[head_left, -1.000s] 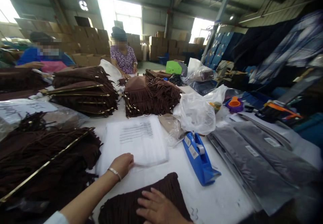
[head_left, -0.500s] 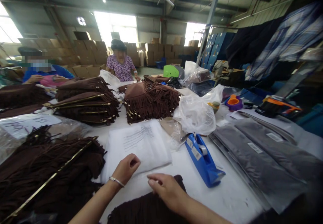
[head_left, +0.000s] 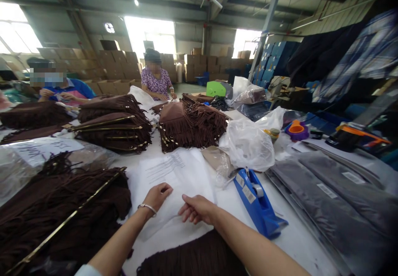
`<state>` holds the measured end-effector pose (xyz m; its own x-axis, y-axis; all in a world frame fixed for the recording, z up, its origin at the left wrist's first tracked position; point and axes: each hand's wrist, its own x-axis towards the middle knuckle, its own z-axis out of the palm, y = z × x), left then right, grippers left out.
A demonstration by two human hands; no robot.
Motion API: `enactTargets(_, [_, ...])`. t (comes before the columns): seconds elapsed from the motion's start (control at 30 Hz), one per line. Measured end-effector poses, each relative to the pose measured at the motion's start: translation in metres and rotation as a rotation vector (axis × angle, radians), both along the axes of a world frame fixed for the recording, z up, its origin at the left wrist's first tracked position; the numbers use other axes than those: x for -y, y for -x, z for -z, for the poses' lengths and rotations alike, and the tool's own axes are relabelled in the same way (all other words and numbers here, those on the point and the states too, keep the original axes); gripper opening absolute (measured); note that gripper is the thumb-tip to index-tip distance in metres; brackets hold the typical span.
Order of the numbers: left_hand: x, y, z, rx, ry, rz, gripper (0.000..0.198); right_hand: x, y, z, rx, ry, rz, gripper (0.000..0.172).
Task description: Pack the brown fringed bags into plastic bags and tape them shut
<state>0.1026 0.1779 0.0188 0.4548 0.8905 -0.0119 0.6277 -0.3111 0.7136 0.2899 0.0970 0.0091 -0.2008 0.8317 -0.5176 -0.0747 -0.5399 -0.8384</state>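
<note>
Two bare hands reach over a stack of thin white plastic bags [head_left: 174,174], printed with lines of text, lying just left of a blue tape dispenser [head_left: 259,207] on a white table [head_left: 298,243]. The left hand [head_left: 158,196], farther from the dispenser and with a silvery bracelet [head_left: 148,208] at its wrist, curls its thumb and fingers together; whether it pinches any film cannot be told. The right hand [head_left: 199,210], nearer the dispenser, is loosely parted, its fingers half bent above the bags and gripping nothing visible. A dark brown fringed piece [head_left: 189,257] lies left of the dispenser and closer to the wearer, partly under the right forearm. Well left of the dispenser is a brown fringed pile [head_left: 62,205] crossed by a gold strip. Grey packets [head_left: 329,201] with white labels lie to its right. Just behind it sits a crumpled translucent bag [head_left: 248,145]. Far beyond it, a person in a purple patterned top [head_left: 155,83] works across the table.
</note>
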Motion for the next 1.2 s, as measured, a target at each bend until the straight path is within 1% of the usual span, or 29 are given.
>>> enactTargets(0.03, [0.003, -0.002, -0.004, 0.016, -0.006, 0.001, 0.027, -0.001, 0.002, -0.002, -0.03, -0.021, 0.005, 0.047])
enactTargets(0.1, [0.01, -0.007, -0.009, 0.045, -0.016, -0.004, 0.026, -0.006, 0.006, -0.004, -0.063, -0.068, 0.065, 0.043])
enactTargets(0.23, [0.02, -0.014, -0.011, 0.078, -0.004, -0.023, 0.021, -0.021, 0.014, -0.004, 0.005, -0.178, 0.247, 0.031])
enactTargets(0.33, [0.014, -0.014, -0.009, 0.082, -0.001, -0.055, 0.023, -0.027, 0.018, -0.002, 0.072, -0.25, 0.307, 0.028])
enactTargets(0.4, [0.007, -0.015, -0.008, 0.071, -0.015, -0.104, 0.023, -0.029, 0.019, 0.0, 0.11, -0.281, 0.332, 0.028])
enactTargets(0.47, [0.001, -0.018, -0.011, 0.046, -0.047, -0.174, 0.02, -0.029, 0.017, 0.003, 0.152, -0.297, 0.369, 0.029])
enactTargets(0.53, [-0.004, -0.021, -0.017, 0.005, -0.106, -0.25, 0.019, -0.024, 0.014, 0.002, 0.195, -0.311, 0.387, 0.032])
enactTargets(0.6, [-0.006, -0.022, -0.025, -0.061, -0.185, -0.306, 0.022, -0.014, 0.011, -0.007, 0.233, -0.348, 0.34, 0.038])
enactTargets(0.67, [-0.005, -0.021, -0.034, -0.141, -0.263, -0.315, 0.025, -0.003, 0.01, -0.025, 0.255, -0.417, 0.267, 0.041])
enactTargets(0.7, [-0.002, -0.02, -0.037, -0.177, -0.295, -0.303, 0.027, 0.002, 0.01, -0.036, 0.282, -0.487, 0.235, 0.038])
enactTargets(0.73, [0.001, -0.021, -0.04, -0.208, -0.322, -0.281, 0.029, 0.003, 0.01, -0.048, 0.359, -0.596, 0.199, 0.034])
enactTargets(0.77, [0.006, -0.022, -0.042, -0.233, -0.342, -0.252, 0.031, 0.002, 0.01, -0.059, 0.507, -0.731, 0.152, 0.033])
enactTargets(0.83, [0.016, -0.025, -0.045, -0.271, -0.359, -0.181, 0.034, -0.01, 0.007, -0.076, 0.909, -0.974, 0.013, 0.04])
enactTargets(0.87, [0.021, -0.026, -0.046, -0.289, -0.355, -0.146, 0.034, -0.02, 0.002, -0.08, 1.091, -1.038, -0.064, 0.037])
enactTargets(0.9, [0.026, -0.025, -0.046, -0.306, -0.341, -0.12, 0.034, -0.029, -0.004, -0.082, 1.219, -1.049, -0.121, 0.03])
enactTargets(0.93, [0.029, -0.022, -0.048, -0.325, -0.32, -0.108, 0.031, -0.038, -0.012, -0.081, 1.271, -1.016, -0.144, 0.023])
enactTargets(0.97, [0.032, -0.017, -0.049, -0.342, -0.293, -0.115, 0.024, -0.044, -0.022, -0.078, 1.281, -0.975, -0.14, 0.019])
enactTargets(1.03, [0.035, 0.004, -0.053, -0.366, -0.234, -0.184, 0.011, -0.043, -0.045, -0.07, 1.287, -0.904, -0.07, 0.02])
enactTargets(1.07, [0.037, 0.018, -0.055, -0.369, -0.204, -0.24, 0.013, -0.036, -0.056, -0.064, 1.293, -0.874, -0.017, 0.024])
enactTargets(1.13, [0.044, 0.049, -0.055, -0.349, -0.145, -0.366, 0.017, -0.011, -0.077, -0.052, 1.289, -0.818, 0.105, 0.033])
enactTargets(1.2, [0.058, 0.071, -0.049, -0.264, -0.066, -0.474, 0.017, 0.021, -0.091, -0.035, 1.26, -0.766, 0.212, 0.041])
